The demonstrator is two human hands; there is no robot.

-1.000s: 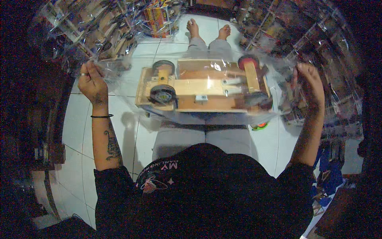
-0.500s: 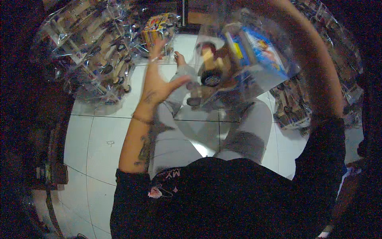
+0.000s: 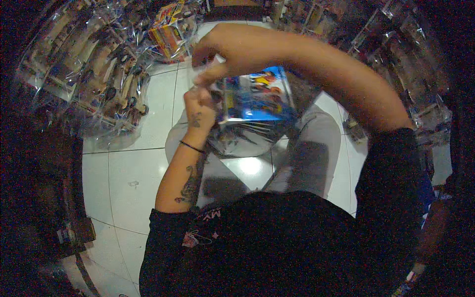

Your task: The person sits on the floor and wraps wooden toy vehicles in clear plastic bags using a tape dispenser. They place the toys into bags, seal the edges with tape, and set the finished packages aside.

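1. Head view: the person sits on a white tiled floor (image 3: 123, 173) with legs stretched forward, both arms raised in front of the chest.
2. Between the hands is a toy package (image 3: 257, 96), a flat pack with a bright blue printed card and a clear plastic wrap. It is held up in the air above the lap, tilted, with the blue face towards the camera.
3. The left hand (image 3: 199, 106) is closed on the left edge of the package, fingers pinched on the clear wrap. A thin dark band sits on that wrist.
4. The right hand (image 3: 210, 62) comes across from the right, its forearm passing over the top of the package. Its fingers are pinched on the upper left corner of the wrap, just above the left hand and nearly touching it.
5. On the floor to the left lies a heap of wrapped toy packs (image 3: 94, 84) in clear plastic, well apart from the held one.
6. A yellow and red boxed toy (image 3: 170, 27) rests near the top of that heap.
7. More wrapped packs (image 3: 396, 59) lie at the right, dim and hard to make out.
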